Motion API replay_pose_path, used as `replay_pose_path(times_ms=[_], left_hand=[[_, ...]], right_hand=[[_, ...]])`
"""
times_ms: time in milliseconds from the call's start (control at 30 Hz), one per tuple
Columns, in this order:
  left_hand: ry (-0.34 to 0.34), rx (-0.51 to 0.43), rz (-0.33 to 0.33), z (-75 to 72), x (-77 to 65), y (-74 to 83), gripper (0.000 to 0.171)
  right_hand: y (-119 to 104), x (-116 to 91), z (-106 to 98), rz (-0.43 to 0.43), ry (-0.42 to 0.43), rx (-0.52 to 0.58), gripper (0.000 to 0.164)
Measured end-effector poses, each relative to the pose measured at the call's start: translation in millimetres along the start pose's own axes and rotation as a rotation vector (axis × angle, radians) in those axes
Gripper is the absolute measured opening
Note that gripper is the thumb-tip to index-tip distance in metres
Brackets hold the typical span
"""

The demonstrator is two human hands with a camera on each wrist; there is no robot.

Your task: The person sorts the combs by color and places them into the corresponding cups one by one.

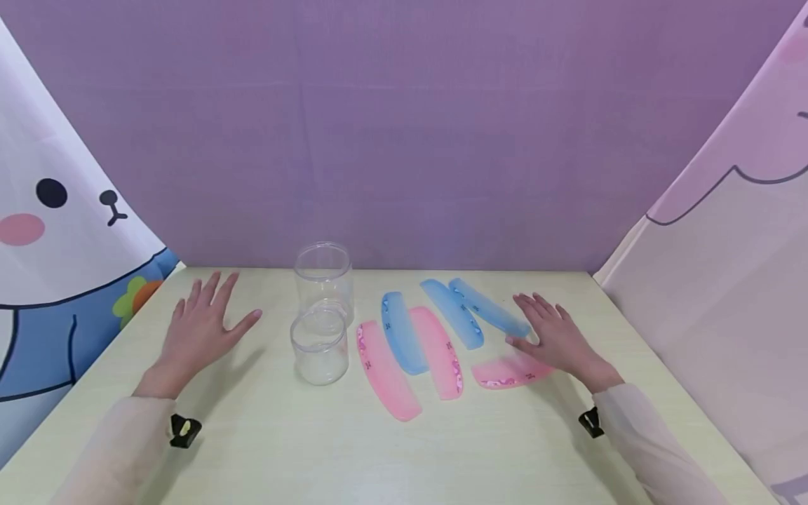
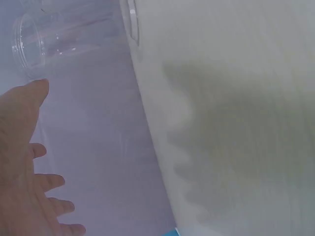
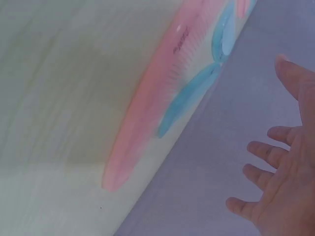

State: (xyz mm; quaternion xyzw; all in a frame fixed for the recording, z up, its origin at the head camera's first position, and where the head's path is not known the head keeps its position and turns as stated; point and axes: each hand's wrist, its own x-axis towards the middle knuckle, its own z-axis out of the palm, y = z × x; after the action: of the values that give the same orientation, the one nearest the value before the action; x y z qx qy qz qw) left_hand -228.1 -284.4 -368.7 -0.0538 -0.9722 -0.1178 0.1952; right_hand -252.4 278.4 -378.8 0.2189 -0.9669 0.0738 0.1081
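My left hand hovers over the table's left side with fingers spread, holding nothing. To its right are two clear plastic jars, a taller jar behind and a shorter jar in front. Several combs lie flat in the middle and right: a pink comb, a blue comb, another pink comb, and two more blue combs, one left and one right. With straight fingers, my right hand is above a third pink comb, partly covering it in the head view.
The pale wooden table ends at a purple cloth backdrop. Cartoon-printed curtains hang at the left and right. Bare tabletop lies in front of the jars and combs.
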Motion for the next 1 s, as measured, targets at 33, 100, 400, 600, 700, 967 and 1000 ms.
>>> replay_pose_path(times_ms=[33,100,400,600,700,967,1000], left_hand=[[0.008,-0.003,0.006,-0.5,1.7,2.0,0.083],[0.032,-0.006,0.024,-0.9,4.9,5.6,0.084],[0.142,-0.067,0.121,-1.3,19.1,21.7,0.081],[0.109,-0.124,0.111,-1.7,29.4,34.0,0.082],[0.082,-0.145,0.099,-1.5,34.1,39.2,0.082],[0.016,-0.214,0.094,-0.9,49.5,51.0,0.084],[0.000,-0.220,0.089,-0.5,51.7,52.3,0.085]], right_hand=[[-1,0,0,-0.013,0.007,-0.002,0.077],[-2,-1,2,-0.040,0.019,-0.004,0.076],[-5,-6,9,-0.089,-0.035,0.056,0.074],[-9,-12,10,-0.153,-0.100,0.104,0.070],[-11,-14,9,-0.172,-0.150,0.112,0.066],[-13,-18,9,-0.223,-0.223,0.101,0.053],[-13,-18,10,-0.230,-0.228,0.102,0.051]])
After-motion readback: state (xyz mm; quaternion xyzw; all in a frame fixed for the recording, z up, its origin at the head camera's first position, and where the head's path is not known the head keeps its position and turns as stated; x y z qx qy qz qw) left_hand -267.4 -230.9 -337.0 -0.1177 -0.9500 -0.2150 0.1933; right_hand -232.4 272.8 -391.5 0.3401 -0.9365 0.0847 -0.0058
